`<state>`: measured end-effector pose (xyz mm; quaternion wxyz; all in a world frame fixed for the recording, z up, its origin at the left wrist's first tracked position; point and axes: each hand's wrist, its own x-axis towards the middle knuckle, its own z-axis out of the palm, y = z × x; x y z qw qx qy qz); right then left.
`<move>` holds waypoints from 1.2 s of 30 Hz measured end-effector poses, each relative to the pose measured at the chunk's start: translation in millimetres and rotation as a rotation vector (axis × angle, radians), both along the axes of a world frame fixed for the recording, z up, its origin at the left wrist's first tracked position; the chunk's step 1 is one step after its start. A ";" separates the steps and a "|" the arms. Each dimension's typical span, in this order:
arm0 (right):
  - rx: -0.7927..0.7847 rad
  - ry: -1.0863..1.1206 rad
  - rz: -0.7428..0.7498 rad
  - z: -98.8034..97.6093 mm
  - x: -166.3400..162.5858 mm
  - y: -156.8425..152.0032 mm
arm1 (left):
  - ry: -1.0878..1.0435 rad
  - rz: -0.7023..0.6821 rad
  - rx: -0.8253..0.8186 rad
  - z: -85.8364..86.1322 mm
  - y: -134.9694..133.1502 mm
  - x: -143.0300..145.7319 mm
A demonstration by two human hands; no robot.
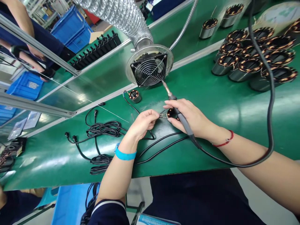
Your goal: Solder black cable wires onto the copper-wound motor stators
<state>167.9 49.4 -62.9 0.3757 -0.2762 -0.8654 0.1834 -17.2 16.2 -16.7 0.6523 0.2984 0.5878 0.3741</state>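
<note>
My left hand [142, 123] is closed in a pinch on the thin wire ends of a black cable [161, 147], just left of a small copper-wound stator [170, 113] on the green bench. My right hand [189, 117] grips a soldering iron [180, 117] like a pen. Its metal tip [166, 88] points up and away toward the fan, and its black cord [269, 125] loops off to the right. The stator is largely hidden under my right fingers.
An extraction fan [149, 71] on a silver hose [122, 14] stands just behind my hands. Another stator [134, 95] lies left of it. Several stators [255, 61] cluster at the back right. Coiled black cables [103, 129] lie left. Another person's arm [25, 37] is at the far left.
</note>
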 end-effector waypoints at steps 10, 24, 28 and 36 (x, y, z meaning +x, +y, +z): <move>0.037 0.018 -0.010 -0.4 -0.8 0.4 | 0.064 0.106 0.063 -3.6 -0.7 17.9; 0.013 0.104 -0.081 -5.2 -9.0 -1.2 | -0.081 0.108 0.037 -10.2 3.5 0.2; -0.065 0.097 -0.035 -2.9 -11.2 -3.2 | -0.114 0.102 0.027 -10.4 4.4 -0.1; -0.019 0.076 -0.112 -3.4 -9.2 -4.1 | -0.023 0.125 0.020 -8.6 3.7 3.7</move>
